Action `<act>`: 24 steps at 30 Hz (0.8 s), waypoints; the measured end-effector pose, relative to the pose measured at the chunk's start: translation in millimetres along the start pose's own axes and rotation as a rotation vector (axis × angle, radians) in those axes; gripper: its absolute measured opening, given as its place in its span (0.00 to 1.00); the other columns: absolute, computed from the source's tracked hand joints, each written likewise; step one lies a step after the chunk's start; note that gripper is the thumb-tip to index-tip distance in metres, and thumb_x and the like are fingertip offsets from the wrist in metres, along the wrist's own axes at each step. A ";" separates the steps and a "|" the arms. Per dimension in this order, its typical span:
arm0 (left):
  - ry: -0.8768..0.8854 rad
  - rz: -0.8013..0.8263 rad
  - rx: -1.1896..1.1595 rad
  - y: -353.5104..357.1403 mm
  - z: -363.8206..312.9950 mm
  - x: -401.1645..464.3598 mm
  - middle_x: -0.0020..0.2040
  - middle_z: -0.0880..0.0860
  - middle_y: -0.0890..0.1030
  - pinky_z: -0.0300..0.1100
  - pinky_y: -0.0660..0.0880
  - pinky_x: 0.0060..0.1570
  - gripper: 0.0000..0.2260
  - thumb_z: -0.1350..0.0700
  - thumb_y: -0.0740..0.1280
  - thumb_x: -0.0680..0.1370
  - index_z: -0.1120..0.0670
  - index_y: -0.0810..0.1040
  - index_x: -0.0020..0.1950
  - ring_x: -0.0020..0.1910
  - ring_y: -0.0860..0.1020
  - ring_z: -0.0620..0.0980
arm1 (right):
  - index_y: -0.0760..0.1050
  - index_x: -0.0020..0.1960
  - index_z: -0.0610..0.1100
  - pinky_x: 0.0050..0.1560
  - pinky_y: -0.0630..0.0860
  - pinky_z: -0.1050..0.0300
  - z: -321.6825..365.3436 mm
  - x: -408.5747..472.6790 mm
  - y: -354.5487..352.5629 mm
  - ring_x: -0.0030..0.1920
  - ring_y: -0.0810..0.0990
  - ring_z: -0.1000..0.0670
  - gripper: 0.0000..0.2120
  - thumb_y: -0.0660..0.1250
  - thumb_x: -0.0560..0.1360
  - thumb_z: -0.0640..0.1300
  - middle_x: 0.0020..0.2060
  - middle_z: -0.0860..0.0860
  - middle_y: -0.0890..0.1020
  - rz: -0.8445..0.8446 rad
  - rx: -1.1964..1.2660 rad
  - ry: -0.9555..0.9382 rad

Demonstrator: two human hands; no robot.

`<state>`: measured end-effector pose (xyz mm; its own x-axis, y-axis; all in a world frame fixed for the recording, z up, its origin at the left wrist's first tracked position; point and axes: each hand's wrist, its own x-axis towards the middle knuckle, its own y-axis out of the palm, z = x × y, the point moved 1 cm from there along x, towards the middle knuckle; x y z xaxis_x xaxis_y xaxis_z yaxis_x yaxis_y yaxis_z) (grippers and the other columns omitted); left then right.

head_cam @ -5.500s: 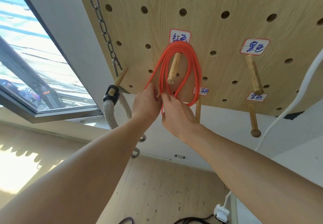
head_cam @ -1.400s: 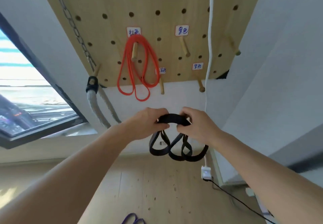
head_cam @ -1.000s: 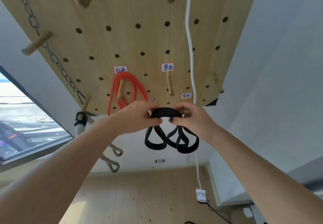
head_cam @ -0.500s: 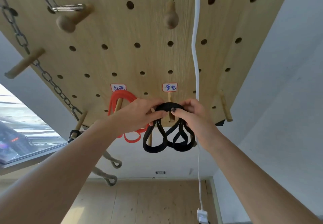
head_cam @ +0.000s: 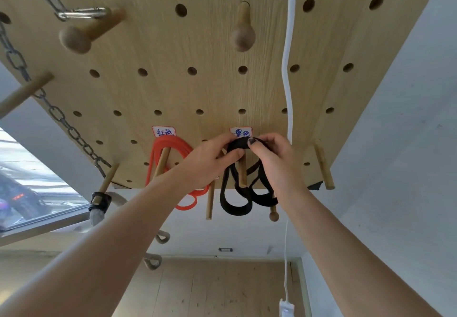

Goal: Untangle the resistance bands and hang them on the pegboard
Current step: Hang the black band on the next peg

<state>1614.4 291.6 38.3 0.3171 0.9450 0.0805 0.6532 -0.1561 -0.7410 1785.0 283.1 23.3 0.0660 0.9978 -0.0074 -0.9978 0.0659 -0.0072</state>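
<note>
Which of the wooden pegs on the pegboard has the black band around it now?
The short wooden peg under the right-hand white label: the looped black resistance band hangs around it, both hands holding its top. The neighbouring peg carries the orange band.

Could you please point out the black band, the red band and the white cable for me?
black band (head_cam: 235, 207), head view, bottom of its hanging loop.
red band (head_cam: 173, 141), head view, top of its coil.
white cable (head_cam: 288, 69), head view, its upper run.
</note>
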 end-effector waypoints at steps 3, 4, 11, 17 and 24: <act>-0.020 -0.016 0.021 2.1 5.5 2.3 0.51 0.50 0.82 0.52 0.80 0.48 0.09 0.50 0.62 0.84 0.48 0.72 0.64 0.46 0.82 0.53 | 0.80 0.50 0.49 0.49 0.75 0.60 -4.5 4.5 -1.0 0.48 0.83 0.54 0.06 0.73 0.78 0.50 0.45 0.52 0.85 0.017 -0.046 -0.019; -0.024 -0.024 0.031 4.0 7.6 2.8 0.51 0.50 0.82 0.53 0.80 0.47 0.08 0.50 0.62 0.84 0.47 0.71 0.63 0.46 0.82 0.53 | 0.80 0.50 0.49 0.50 0.76 0.60 -6.5 6.1 -0.7 0.48 0.83 0.54 0.06 0.73 0.78 0.50 0.45 0.52 0.85 0.022 -0.064 -0.022; 0.068 -0.144 0.260 17.1 19.5 -2.0 0.39 0.48 0.79 0.49 0.77 0.33 0.10 0.49 0.57 0.85 0.49 0.65 0.65 0.32 0.78 0.45 | 0.79 0.51 0.49 0.45 0.76 0.69 -18.2 12.2 1.8 0.47 0.82 0.58 0.05 0.72 0.78 0.50 0.45 0.54 0.84 0.050 -0.083 -0.086; 0.111 -0.346 0.500 26.1 9.6 -11.9 0.57 0.55 0.72 0.49 0.74 0.21 0.10 0.53 0.60 0.84 0.51 0.66 0.65 0.27 0.73 0.54 | 0.81 0.53 0.49 0.49 0.78 0.65 -25.0 15.4 3.0 0.49 0.83 0.56 0.06 0.72 0.78 0.50 0.47 0.53 0.84 0.029 -0.084 -0.134; 0.238 -0.384 0.681 27.7 2.8 -6.4 0.52 0.56 0.73 0.44 0.69 0.17 0.13 0.62 0.68 0.79 0.54 0.73 0.62 0.25 0.68 0.52 | 0.82 0.55 0.49 0.48 0.78 0.67 -28.5 12.7 1.5 0.47 0.83 0.58 0.06 0.70 0.80 0.49 0.45 0.57 0.85 0.017 -0.152 -0.184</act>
<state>1628.6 282.0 15.4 0.3434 0.7987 0.4941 0.2094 0.4478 -0.8693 1784.5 295.7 -5.3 0.0330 0.9843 0.1732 -0.9853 0.0611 -0.1593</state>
